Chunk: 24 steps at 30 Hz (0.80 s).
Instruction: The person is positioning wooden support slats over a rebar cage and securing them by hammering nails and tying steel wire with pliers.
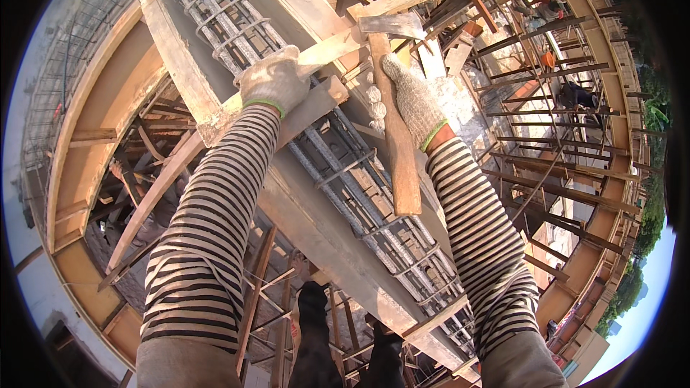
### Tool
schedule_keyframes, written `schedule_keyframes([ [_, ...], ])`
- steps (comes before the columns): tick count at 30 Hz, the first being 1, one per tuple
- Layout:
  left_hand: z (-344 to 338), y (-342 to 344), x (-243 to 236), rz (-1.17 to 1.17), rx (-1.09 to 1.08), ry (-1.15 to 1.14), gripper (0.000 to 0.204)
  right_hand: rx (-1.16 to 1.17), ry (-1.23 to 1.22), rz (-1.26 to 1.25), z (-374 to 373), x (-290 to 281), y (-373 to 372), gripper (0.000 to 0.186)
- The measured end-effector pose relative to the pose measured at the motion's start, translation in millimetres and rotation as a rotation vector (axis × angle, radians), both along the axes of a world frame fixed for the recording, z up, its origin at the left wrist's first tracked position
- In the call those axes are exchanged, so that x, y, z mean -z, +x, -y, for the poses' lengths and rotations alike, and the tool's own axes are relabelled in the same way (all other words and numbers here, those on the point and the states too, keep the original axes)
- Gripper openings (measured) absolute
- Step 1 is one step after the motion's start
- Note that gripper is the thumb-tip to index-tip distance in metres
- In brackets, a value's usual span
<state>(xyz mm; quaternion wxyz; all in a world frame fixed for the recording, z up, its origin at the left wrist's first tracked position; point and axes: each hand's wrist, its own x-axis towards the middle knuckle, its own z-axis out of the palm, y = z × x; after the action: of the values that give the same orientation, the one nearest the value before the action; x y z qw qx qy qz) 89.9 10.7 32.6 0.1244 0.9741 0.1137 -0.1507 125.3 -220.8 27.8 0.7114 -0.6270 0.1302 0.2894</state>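
My left hand [274, 83], in a pale knitted work glove, is closed around a long wooden strip [332, 52] lying across the formwork trough. My right hand [417, 97], gloved alike, grips the wooden handle [399, 165] of a hatchet, its fingers wrapped around from behind. The metal hatchet head [394, 25] is at the far end of the handle, over the strip. Beside my left hand a short board [314, 109] also spans the trough. Below both hands runs a cage of steel reinforcing bars [345, 167] between timber side boards [316, 223].
My feet [311, 305] are among narrow timbers below the trough. Curved formwork [79, 144] rises at the left, and another curved wall [611, 194] bounds the right. Many props and crossbars [553, 147] fill the lower level. Another person [575, 95] is at the far right.
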Motion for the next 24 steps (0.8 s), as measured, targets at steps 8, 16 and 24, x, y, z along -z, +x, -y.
schedule_keyframes([
  [8, 3.8, 4.6, -0.1, -0.025, -0.033, 0.018, 0.04, -0.316, -0.642, 0.653, 23.9, -14.6, -1.4, 0.037],
  [16, 4.8, 1.3, 2.0, -0.021, -0.011, 0.05, 0.041, -0.328, -0.867, 0.66, 11.1, -33.3, -18.7, 0.055],
  [24, -5.3, -2.9, 5.8, 0.022, -0.055, 0.056, 0.043, -0.062, -0.483, 0.133, 62.9, 23.2, -73.1, 0.045],
])
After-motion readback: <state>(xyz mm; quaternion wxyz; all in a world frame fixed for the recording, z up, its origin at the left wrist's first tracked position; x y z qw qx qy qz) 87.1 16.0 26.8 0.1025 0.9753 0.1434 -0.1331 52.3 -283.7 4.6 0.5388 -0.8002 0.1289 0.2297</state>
